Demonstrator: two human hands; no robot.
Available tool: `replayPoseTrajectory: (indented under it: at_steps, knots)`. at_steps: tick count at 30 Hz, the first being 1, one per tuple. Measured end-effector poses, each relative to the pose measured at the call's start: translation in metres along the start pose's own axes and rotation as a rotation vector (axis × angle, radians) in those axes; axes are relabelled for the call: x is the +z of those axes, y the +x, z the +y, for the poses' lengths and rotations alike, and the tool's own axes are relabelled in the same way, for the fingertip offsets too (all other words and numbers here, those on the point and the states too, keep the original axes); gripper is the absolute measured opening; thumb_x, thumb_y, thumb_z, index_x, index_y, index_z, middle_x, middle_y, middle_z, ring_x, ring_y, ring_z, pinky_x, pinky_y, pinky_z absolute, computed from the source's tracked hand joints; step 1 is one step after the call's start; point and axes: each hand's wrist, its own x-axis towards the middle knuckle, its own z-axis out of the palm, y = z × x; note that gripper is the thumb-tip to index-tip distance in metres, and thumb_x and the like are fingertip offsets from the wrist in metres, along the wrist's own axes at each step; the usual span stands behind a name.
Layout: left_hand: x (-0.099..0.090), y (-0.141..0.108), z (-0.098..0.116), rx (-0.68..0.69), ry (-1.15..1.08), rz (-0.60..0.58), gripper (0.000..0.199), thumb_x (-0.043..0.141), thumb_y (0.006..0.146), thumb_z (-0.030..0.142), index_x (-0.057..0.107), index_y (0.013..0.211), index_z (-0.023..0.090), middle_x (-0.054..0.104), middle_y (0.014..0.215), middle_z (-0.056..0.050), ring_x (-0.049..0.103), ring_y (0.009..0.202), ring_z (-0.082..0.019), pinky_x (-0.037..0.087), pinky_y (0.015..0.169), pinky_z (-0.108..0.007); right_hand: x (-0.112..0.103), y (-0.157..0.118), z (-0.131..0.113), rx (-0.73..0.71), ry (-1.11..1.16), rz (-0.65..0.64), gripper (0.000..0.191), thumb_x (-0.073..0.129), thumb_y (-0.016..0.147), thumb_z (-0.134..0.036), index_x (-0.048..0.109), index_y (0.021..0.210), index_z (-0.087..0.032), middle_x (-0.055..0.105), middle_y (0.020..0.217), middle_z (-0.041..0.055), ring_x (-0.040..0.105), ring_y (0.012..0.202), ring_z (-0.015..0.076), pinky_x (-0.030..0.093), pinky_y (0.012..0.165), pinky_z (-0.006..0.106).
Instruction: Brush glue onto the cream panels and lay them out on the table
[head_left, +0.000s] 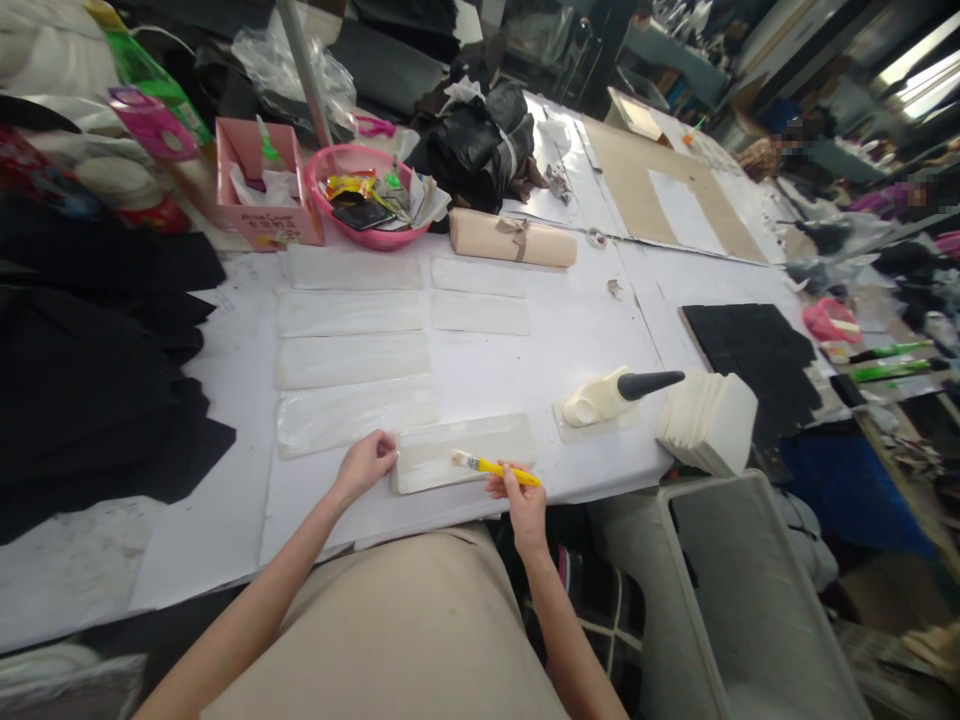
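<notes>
While the right hand [521, 500] has its fingers closed round a yellow-handled brush [496, 468], the left hand [366, 464] meets the left end of a pale strip [495, 438].
The strip lies flat near the front edge of the white-covered table [487, 370], under the brush's tip; whether the left hand pinches or merely presses cannot be told. Probably light, thin and bendable, with a slippery face, it is best held by its end edges.

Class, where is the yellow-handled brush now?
In the head view, lower centre: the yellow-handled brush is in the person's right hand, bristle end over the pale rectangular strip.
</notes>
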Motion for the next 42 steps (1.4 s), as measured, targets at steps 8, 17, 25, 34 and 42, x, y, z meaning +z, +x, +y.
replayPoseTrajectory:
  at_steps: [8,17,25,34,42]
  knots:
    - [-0.002,-0.002,0.006,-0.048,-0.032,-0.004,0.011,0.062,0.067,0.021,0.053,0.073,0.022,0.060,0.057,0.004,0.059,0.053,-0.014,0.042,0.055,-0.024,0.056,-0.015,0.016,-0.011,-0.061,-0.162,0.043,0.058,0.083,-0.056,0.065,0.096,-0.016,0.072,0.069,0.0040,0.069,0.060,0.0211,0.056,0.056,0.032]
    - [-0.004,-0.002,0.008,-0.061,-0.043,-0.008,0.012,0.064,0.066,0.021,0.054,0.073,0.022,0.060,0.057,0.004,0.061,0.056,-0.015,0.044,0.056,-0.025,-0.042,0.023,0.021,-0.164,-0.188,0.393,0.050,0.057,0.082,-0.057,0.063,0.101,-0.011,0.070,0.072,0.0068,0.069,0.064,0.0219,0.058,0.061,0.035]
    - [-0.005,-0.002,0.012,-0.081,-0.175,-0.067,0.013,0.062,0.065,0.021,0.050,0.072,0.021,0.058,0.053,0.005,0.059,0.048,-0.014,0.046,0.049,-0.025,0.031,-0.009,0.004,-0.146,-0.118,0.057,0.038,0.056,0.087,-0.049,0.064,0.101,-0.015,0.070,0.074,0.0054,0.069,0.065,0.0198,0.057,0.062,0.032]
    - [-0.007,0.002,0.012,-0.141,-0.315,-0.110,0.019,0.067,0.060,0.022,0.051,0.070,0.019,0.058,0.049,0.005,0.058,0.044,-0.014,0.049,0.044,-0.025,0.079,0.001,0.008,-0.113,-0.133,-0.035,0.038,0.055,0.086,-0.050,0.065,0.096,-0.014,0.068,0.070,0.0040,0.067,0.061,0.0187,0.054,0.060,0.030]
    - [-0.008,0.004,0.010,-0.126,-0.333,-0.121,0.021,0.069,0.058,0.023,0.051,0.069,0.019,0.058,0.047,0.005,0.058,0.043,-0.014,0.048,0.043,-0.025,0.082,-0.007,-0.011,-0.687,-0.666,-0.325,0.024,0.047,0.096,-0.028,0.065,0.111,-0.022,0.069,0.096,0.0072,0.064,0.089,0.0190,0.049,0.079,0.029]
